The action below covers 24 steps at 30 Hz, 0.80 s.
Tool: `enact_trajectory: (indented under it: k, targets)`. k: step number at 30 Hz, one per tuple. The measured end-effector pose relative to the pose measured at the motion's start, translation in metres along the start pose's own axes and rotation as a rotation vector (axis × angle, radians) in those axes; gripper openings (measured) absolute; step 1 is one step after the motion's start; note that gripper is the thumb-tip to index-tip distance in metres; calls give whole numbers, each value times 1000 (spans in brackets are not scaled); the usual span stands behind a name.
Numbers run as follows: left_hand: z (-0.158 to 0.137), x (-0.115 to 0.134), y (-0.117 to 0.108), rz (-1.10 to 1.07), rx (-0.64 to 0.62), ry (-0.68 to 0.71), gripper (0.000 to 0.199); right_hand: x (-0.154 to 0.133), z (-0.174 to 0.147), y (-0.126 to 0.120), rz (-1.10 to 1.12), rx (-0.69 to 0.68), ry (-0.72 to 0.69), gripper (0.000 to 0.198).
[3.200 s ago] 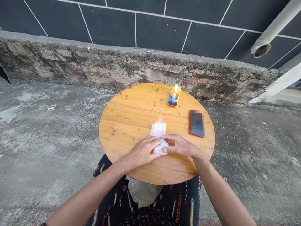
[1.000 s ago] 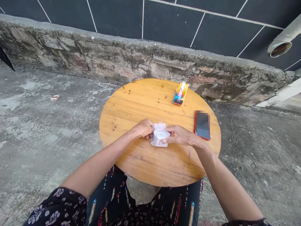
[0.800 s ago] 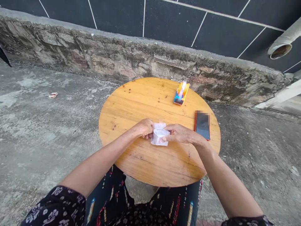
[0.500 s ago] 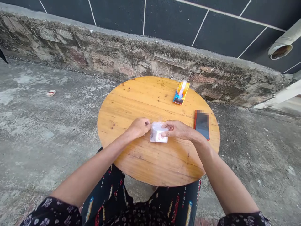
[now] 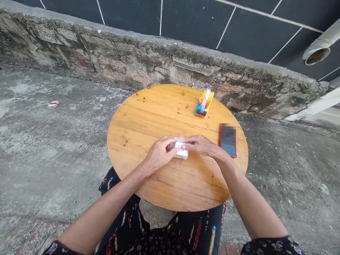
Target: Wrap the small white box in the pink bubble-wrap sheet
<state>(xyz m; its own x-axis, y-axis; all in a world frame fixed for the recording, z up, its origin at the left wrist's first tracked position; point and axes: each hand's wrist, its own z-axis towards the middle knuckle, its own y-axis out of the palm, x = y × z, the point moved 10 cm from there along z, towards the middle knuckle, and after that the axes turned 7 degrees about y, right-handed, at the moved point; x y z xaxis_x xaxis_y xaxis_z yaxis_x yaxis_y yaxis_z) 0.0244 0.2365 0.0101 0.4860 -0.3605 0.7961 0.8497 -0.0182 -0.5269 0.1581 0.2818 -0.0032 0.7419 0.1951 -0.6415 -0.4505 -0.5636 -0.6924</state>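
A small white packet in clear wrapping (image 5: 181, 151) lies on the round wooden table (image 5: 148, 117), near the middle. My left hand (image 5: 158, 156) grips its left side with thumb and fingers. My right hand (image 5: 203, 146) pinches its upper right edge. Both hands rest on the tabletop and hide much of the packet.
A phone in a red case (image 5: 227, 140) lies face up just right of my right hand. An orange and blue tape dispenser (image 5: 204, 103) sits at the table's far edge. A rough stone ledge (image 5: 132, 60) and dark tiled wall stand behind, with a pipe end (image 5: 316, 55) at upper right.
The packet has gone from a longer unfolded strip to a small compact bundle. My left hand moved over its left side; the view shifted slightly.
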Motion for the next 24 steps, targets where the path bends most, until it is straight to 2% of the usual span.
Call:
enact_trajectory:
  k: [5,9,12,16,18,21,24]
  targets:
    - [0,1,3,-20,-72,-35,22,-3,-12,5,-26,68,-91,45]
    - [-10,6,7,5,-133,-8,19,-7,-27,14,-9,88,-116,45]
    - [-20,16,3,65,-66,58,25,-9,-34,16,-28,118,-97,45]
    - [-38,45,-3,255,110,271,29,-8,-33,18,-74,121,-73,46]
    - [-45,54,4,307,108,348,25,-8,-31,19,-68,120,-90,45]
    - [-48,57,12,323,102,381,20,-4,-33,13,-6,151,-112,36]
    - [-49,54,12,324,112,378,19,8,-42,-9,129,284,-80,33]
